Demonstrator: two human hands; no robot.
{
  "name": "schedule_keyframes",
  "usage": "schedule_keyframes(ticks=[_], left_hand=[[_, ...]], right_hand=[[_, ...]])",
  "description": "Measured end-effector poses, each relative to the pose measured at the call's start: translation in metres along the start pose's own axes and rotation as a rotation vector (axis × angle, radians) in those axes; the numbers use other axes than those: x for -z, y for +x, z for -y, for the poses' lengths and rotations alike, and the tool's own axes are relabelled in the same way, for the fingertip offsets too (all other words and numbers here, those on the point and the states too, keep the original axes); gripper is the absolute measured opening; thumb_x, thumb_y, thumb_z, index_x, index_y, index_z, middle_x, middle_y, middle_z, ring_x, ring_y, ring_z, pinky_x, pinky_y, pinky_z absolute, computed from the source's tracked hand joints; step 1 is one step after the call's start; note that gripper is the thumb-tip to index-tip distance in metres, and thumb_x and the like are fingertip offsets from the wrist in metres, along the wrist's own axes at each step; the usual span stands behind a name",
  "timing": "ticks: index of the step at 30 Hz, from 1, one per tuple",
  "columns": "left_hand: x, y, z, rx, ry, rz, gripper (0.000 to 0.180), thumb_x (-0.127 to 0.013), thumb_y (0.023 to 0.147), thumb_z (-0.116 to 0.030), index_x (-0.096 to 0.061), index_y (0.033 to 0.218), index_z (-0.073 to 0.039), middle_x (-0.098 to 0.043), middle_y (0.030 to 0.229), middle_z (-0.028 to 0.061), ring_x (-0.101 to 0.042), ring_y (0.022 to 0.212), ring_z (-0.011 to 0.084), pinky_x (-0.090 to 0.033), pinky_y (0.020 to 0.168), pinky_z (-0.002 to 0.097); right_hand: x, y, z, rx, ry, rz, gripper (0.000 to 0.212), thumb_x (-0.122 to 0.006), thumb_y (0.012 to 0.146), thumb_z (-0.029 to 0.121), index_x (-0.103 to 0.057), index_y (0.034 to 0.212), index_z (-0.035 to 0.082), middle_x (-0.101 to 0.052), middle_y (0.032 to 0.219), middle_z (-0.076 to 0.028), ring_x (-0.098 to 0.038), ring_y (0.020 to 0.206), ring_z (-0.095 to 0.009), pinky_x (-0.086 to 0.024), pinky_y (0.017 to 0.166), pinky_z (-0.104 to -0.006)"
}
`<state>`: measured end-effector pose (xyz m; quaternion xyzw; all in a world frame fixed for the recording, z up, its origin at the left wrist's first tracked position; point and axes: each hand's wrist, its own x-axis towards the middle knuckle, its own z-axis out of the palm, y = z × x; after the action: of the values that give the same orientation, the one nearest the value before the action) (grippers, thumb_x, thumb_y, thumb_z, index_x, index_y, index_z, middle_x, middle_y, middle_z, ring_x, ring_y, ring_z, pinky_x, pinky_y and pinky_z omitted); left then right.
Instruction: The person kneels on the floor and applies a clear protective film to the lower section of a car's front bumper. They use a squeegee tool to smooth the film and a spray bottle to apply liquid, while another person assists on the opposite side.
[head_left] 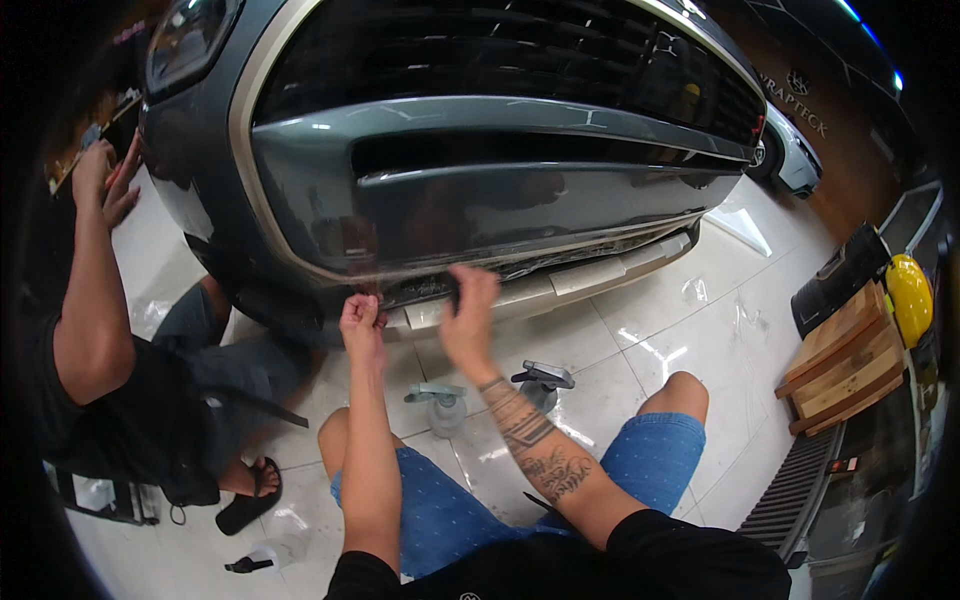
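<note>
In front of me is the lower front bumper of a dark grey car, with a pale trim line curving round its panel. Clear, wrinkled film shows along the panel's bottom edge, above a silver lower strip. My left hand is at the panel's lower left corner, fingertips pinched together; what lies between them is too small to make out. My right hand is raised a little to the right, before the silver strip. Motion smears its fingers, and a dark patch shows beside the thumb.
Two spray bottles stand on the tiled floor between my knees. Another bottle lies at lower left. A person sits close on my left, hands at the car's side. Wooden blocks and a yellow object are at right.
</note>
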<state>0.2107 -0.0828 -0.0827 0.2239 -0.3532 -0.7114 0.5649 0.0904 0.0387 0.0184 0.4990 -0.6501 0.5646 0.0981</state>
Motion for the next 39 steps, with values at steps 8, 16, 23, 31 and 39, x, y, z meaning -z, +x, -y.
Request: schedule_keyframes(ticks=[8, 16, 23, 31, 39], left_hand=[[-0.009, 0.007, 0.005, 0.066, -0.091, 0.093, 0.011, -0.062, 0.092, -0.015, -0.056, 0.100, -0.015, -0.061, 0.105, -0.0029, -0.055, 0.094, 0.0092, -0.043, 0.075, 0.0283], [-0.034, -0.008, -0.004, 0.056, 0.031, 0.034, 0.041, -0.057, 0.091, -0.007, -0.045, 0.129, -0.014, -0.053, 0.120, 0.0005, -0.053, 0.106, 0.0144, -0.044, 0.083, 0.0300], [-0.001, -0.016, -0.013, 0.045, 0.212, -0.123, 0.042, -0.051, 0.091, -0.008, -0.040, 0.132, -0.012, -0.050, 0.128, 0.0094, -0.052, 0.105, 0.0189, -0.044, 0.087, 0.0363], [-0.013, -0.017, -0.008, 0.068, 0.140, -0.126, 0.036, -0.053, 0.093, -0.008, -0.045, 0.127, -0.011, -0.055, 0.116, 0.0060, -0.055, 0.096, 0.0146, -0.046, 0.078, 0.0291], [-0.029, -0.042, -0.015, -0.057, 0.201, -0.175, 0.029, -0.053, 0.094, -0.013, -0.049, 0.122, -0.008, -0.057, 0.110, 0.0084, -0.056, 0.097, 0.0160, -0.048, 0.080, 0.0311]], right_hand=[[-0.044, -0.015, -0.002, 0.029, 0.046, 0.239, 0.053, -0.058, 0.069, -0.010, -0.049, 0.119, 0.004, -0.045, 0.110, -0.020, -0.042, 0.110, -0.040, -0.035, 0.096, -0.0473], [-0.030, 0.023, -0.008, 0.029, -0.194, -0.213, 0.047, -0.058, 0.071, -0.006, -0.047, 0.116, 0.001, -0.042, 0.111, -0.021, -0.041, 0.108, -0.039, -0.032, 0.096, -0.0499], [0.001, 0.007, 0.015, -0.045, 0.014, -0.039, 0.050, -0.061, 0.069, -0.007, -0.055, 0.118, 0.005, -0.044, 0.107, -0.018, -0.043, 0.102, -0.036, -0.037, 0.089, -0.0444], [-0.026, -0.004, 0.010, 0.045, 0.100, 0.227, 0.046, -0.057, 0.070, -0.008, -0.055, 0.115, 0.003, -0.046, 0.104, -0.021, -0.042, 0.101, -0.040, -0.037, 0.088, -0.0471], [-0.042, 0.020, 0.020, 0.228, -0.093, 0.133, 0.047, -0.057, 0.070, -0.006, -0.053, 0.116, 0.001, -0.046, 0.105, -0.018, -0.044, 0.107, -0.036, -0.036, 0.093, -0.0449]])
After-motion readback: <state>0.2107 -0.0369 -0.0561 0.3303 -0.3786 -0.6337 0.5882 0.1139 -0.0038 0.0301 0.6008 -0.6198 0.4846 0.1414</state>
